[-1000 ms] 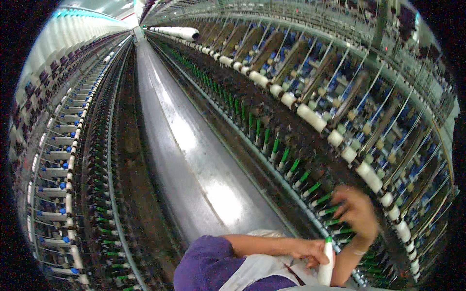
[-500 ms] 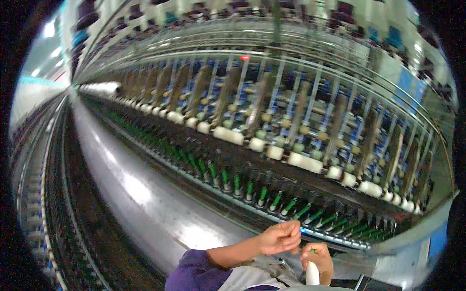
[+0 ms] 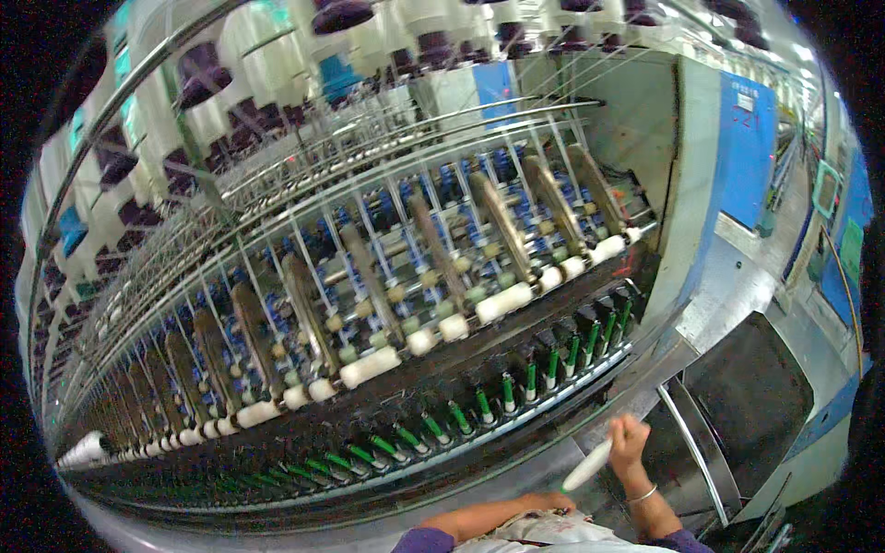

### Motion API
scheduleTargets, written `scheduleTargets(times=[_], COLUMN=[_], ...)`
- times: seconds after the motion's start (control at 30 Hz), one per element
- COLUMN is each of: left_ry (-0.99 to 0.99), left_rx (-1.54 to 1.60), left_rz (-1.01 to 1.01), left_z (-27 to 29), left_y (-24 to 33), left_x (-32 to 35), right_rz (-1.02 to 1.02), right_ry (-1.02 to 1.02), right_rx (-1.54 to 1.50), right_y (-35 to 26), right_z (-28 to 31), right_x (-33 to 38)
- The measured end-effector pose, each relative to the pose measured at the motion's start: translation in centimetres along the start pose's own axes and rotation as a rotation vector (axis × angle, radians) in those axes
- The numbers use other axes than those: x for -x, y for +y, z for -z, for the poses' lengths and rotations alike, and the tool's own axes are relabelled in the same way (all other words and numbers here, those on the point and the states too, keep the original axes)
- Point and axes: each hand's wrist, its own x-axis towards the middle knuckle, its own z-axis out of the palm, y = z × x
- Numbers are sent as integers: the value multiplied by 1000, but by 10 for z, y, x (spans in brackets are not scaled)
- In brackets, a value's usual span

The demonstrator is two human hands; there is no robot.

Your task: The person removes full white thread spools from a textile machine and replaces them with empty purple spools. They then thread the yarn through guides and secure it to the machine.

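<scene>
A white, tapered yarn bobbin point(image 3: 587, 467) with a green tip slants down to the left in front of my body. My right hand point(image 3: 629, 441), a band round its wrist, is closed at the bobbin's upper end. By the green tip, low at my waist, is my left hand point(image 3: 550, 501) with its fingers curled in. Whether anything lies between those fingers is too small to make out. Beyond both hands, the spinning frame carries a row of green bobbin tubes point(image 3: 482, 405) standing along its rail.
White rollers point(image 3: 505, 302) run along the frame above the tubes. Large yarn packages point(image 3: 263, 41) hang overhead. To my right stand a dark panel with a curved metal rim point(image 3: 698, 452) and a blue cabinet point(image 3: 743, 152). A metal rail point(image 3: 553, 369) edges the frame.
My view has swung right, toward the frame's end. My right hand has risen and the bobbin now points down left. My left hand has dropped back toward my waist.
</scene>
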Motion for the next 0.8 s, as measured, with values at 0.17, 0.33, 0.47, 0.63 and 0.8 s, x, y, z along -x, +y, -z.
scheduleTargets(times=[0.17,0.33,0.47,0.63,0.8], left_ry=[-214,-274,-200,-35,72], left_rx=[-44,15,10,21,60], left_rz=[156,175,180,166,41], left_z=[15,31,28,25,-14], left_y=[-28,-35,-18,4,55], left_x=[-60,-99,-111,-124,-125], right_rz=[-40,-58,-21,42,37], right_ry=[-455,-424,-369,-262,-123], right_rx=[11,201,315,500,827], right_y=[17,42,48,64,111], right_z=[24,49,67,100,164], right_x=[62,61,49,40,69])
